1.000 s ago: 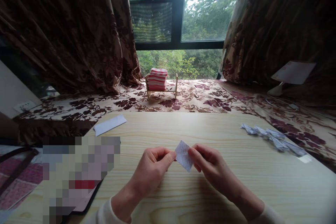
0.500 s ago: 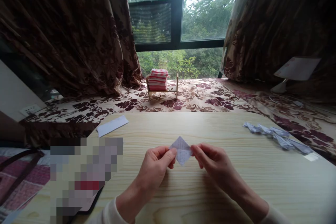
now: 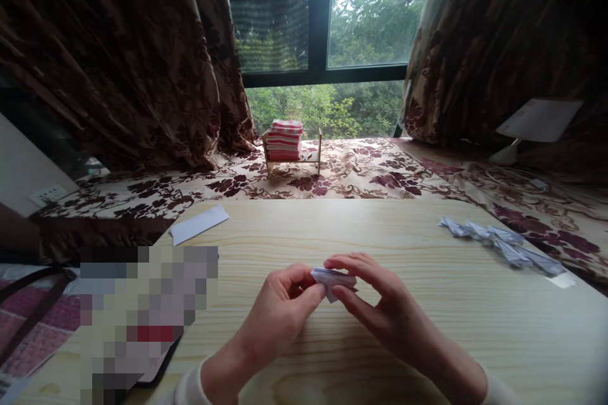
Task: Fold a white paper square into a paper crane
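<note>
A small piece of folded paper (image 3: 332,277) is held up over the middle of the table, its upper part bent into a narrow edge with a point hanging below. My left hand (image 3: 278,307) pinches its left end between thumb and fingers. My right hand (image 3: 382,294) is curved around the right side, thumb below and fingertips along the top edge, touching the paper. Part of the paper is hidden behind my fingers.
Folded paper pieces (image 3: 503,243) lie in a row at the table's right. A flat white paper strip (image 3: 199,225) rests at the back left. A pixelated patch covers something dark-edged at left. Beyond the table (image 3: 403,335) stand a small rack with pink cloths (image 3: 284,140) and a lamp (image 3: 536,120).
The paper was a flat diamond held by its two side corners; now it is folded over into a narrower shape. My right hand has moved left and its fingers wrap over the top.
</note>
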Motion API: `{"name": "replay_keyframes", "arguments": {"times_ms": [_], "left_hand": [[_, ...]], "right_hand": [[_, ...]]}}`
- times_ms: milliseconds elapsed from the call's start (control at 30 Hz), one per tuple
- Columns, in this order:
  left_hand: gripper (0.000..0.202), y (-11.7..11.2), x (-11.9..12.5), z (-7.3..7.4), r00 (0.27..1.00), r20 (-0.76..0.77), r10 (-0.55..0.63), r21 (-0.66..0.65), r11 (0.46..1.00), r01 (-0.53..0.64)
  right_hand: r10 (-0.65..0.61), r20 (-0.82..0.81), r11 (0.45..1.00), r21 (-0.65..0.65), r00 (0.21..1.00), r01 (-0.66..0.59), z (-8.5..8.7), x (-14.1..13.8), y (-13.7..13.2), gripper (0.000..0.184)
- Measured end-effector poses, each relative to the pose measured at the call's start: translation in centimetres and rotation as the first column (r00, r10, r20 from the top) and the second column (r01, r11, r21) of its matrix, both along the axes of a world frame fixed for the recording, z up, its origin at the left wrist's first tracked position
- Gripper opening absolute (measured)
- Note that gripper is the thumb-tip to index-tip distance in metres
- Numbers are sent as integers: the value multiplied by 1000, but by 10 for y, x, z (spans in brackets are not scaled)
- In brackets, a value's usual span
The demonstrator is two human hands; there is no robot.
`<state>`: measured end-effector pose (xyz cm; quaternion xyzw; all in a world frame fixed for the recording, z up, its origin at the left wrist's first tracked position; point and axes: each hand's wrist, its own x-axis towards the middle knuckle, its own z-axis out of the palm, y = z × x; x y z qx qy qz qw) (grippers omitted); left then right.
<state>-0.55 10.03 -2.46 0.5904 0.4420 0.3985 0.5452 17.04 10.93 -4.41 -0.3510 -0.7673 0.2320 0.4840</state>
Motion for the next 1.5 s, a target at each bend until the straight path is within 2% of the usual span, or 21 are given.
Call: {"name": "replay_keyframes", "arguments": {"times_ms": [133, 233, 333, 467, 600, 700, 800, 867, 967, 1033, 1100, 1167, 1300, 1433, 1500], "left_hand": [[16, -3, 0, -1, 988, -153, 22, 186, 982, 6], [18, -6, 2, 1, 980, -197, -2, 252, 966, 52], [19, -7, 3, 3, 981, -192, -16, 276, 959, 69], [19, -8, 2, 3, 986, -166, 26, 316, 948, 28], [20, -9, 1, 3, 990, -137, 42, 332, 943, 6], [19, -9, 1, 3, 996, -83, 26, 296, 955, 0], [17, -9, 1, 2, 999, -35, 15, 239, 971, -7], [16, -10, 1, 2, 1000, -17, 23, 199, 980, -19], [16, -9, 1, 2, 999, -5, 42, 148, 988, -41], [17, -9, 1, 3, 999, 7, 43, 119, 992, -43], [17, -7, 1, 4, 999, 19, 29, 101, 994, -31], [18, -6, 1, 3, 1000, 9, 13, 100, 995, -14], [19, -4, 2, 0, 997, -74, 27, 78, 997, -22], [15, -2, 3, -3, 987, -160, 18, 98, 995, -3], [16, -2, 4, -3, 982, -183, 48, 53, 998, -39]], "right_hand": [[-49, -45, 991, -128, 998, 43, 1, 0, 0, 16], [-99, -68, 974, -211, 993, 82, 1, 1, 2, 11], [-139, -96, 945, -310, 986, 103, 0, 3, 4, 17], [-159, -199, 875, -482, 967, 45, 3, 5, 7, 26], [-159, -269, 838, -545, 950, -14, 10, 6, 8, 33], [-141, -296, 834, -550, 945, -48, 10, 7, 8, 33], [-123, -299, 867, -496, 946, -44, 3, 6, 8, 27], [-109, -267, 916, -401, 957, -7, -2, 6, 7, 41], [-62, -160, 984, -178, 985, 33, -4, 6, 5, 57], [-21, -96, 998, -60, 995, 15, -3, 7, 5, 50], [-1, -78, 1000, -17, 997, 0, -1, 8, 5, 39], [-25, -104, 999, -29, 994, 22, 1, 9, 6, 29], [-118, -165, 983, -162, 979, 92, 0, 9, 8, 16], [-145, -168, 960, -262, 975, 98, 0, 8, 7, 21], [-132, -159, 959, -272, 978, 86, 0, 6, 5, 21]]}}
